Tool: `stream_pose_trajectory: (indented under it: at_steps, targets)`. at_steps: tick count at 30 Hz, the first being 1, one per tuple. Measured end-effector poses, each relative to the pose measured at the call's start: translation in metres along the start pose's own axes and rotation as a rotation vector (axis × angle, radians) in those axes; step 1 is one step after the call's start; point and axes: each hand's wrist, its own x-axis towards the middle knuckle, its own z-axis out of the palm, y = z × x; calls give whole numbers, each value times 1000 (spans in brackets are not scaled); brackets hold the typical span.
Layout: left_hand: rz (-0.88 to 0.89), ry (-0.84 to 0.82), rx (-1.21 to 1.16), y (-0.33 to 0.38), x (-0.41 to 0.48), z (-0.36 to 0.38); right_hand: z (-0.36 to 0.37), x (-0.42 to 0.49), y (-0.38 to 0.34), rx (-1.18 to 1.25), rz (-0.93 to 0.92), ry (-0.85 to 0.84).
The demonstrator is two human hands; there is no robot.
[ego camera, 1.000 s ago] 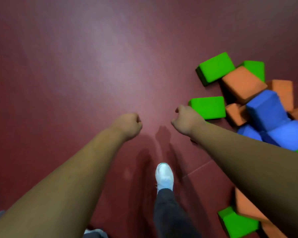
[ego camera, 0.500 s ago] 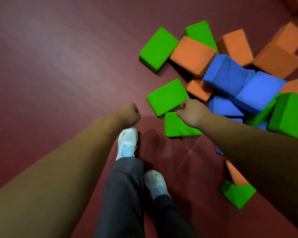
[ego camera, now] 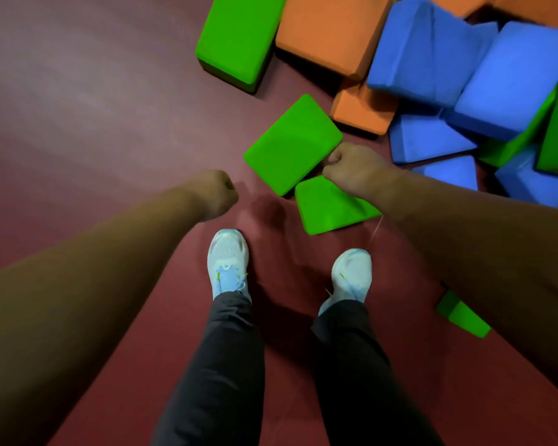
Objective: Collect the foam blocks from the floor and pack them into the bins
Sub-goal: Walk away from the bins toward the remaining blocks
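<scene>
- Well, the person is standing on the dark red floor (ego camera: 94, 107) and looking straight down, with both bare arms reaching forward into the middle of the frame.
- The left hand (ego camera: 215, 193) is hanging left of centre over bare floor, its fingers curled into a fist with nothing showing in it.
- The right hand (ego camera: 355, 170) is hanging just right of centre, likewise balled up with the knuckles facing up and holding nothing that I can see.
- That fist is overlapping the near corner of a flat green block (ego camera: 292, 144) and the top edge of a green wedge (ego camera: 329, 206); whether it is touching either one, I cannot tell.
- The two green pieces are lying edge to edge on the floor, the wedge being the lower of the two.
- Along the top of the frame a tall green block (ego camera: 239, 37) is lying beside a big orange block (ego camera: 332, 30), with a small orange block (ego camera: 361, 109) tucked below.
- Blue blocks (ego camera: 512, 78) are piling up in the upper right, leaning on one another, with more green wedged among them at the right edge.
- A small green block (ego camera: 464, 315) is peeking out from under the right forearm at the lower right, well apart from the heap.
- The left shoe (ego camera: 227, 263) and right shoe (ego camera: 351, 276), both pale, are pointing toward the blocks, with dark trousers (ego camera: 219, 365) filling the bottom centre.
</scene>
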Motion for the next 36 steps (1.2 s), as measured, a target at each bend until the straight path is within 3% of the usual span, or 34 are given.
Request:
stream_pose_trajectory:
  at_steps: [3,9,12,18,27,36]
  targets:
    - [-66,-5,-98,3,36,19,17,23,33,-39,36,-32]
    - [-256,-80,-580,33,98,80,46,65,107,1,196,-23]
    - [-298,-51,-763,45,127,103,59,78,143,36,237,8]
    - [-322,54,-1047,53,163,110,77,96,181,127,270,-111]
    - [-275,114,-1262,61,178,108,96,110,210,381,260,-132]
    - [-235,65,-1404,71,154,107,108,107,210,642,315,-75]
